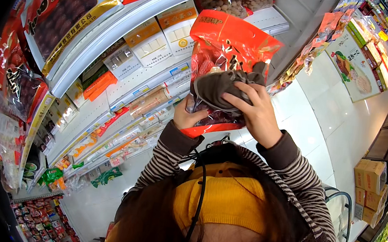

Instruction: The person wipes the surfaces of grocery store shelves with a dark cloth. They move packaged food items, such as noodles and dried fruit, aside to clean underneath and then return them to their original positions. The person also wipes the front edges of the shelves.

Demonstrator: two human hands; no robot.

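A red plastic bag of dried red dates (206,58) is held up in front of my chest, its glossy printed face towards me. My left hand (188,116) grips the bag's lower left side, thumb on the front. My right hand (259,112) holds a bunched dark grey-brown cloth (215,87), fingers spread over its top. The cloth lies against the front of the bag and covers much of its middle. Dark dates show through the film beneath the cloth.
White store shelves (148,76) with packaged foods curve along the left. A large box of dates (72,10) stands on the upper shelf. Pale floor tiles (308,123) lie to the right, with stacked cardboard boxes (370,177) beyond. A cart handle (349,210) is near my right elbow.
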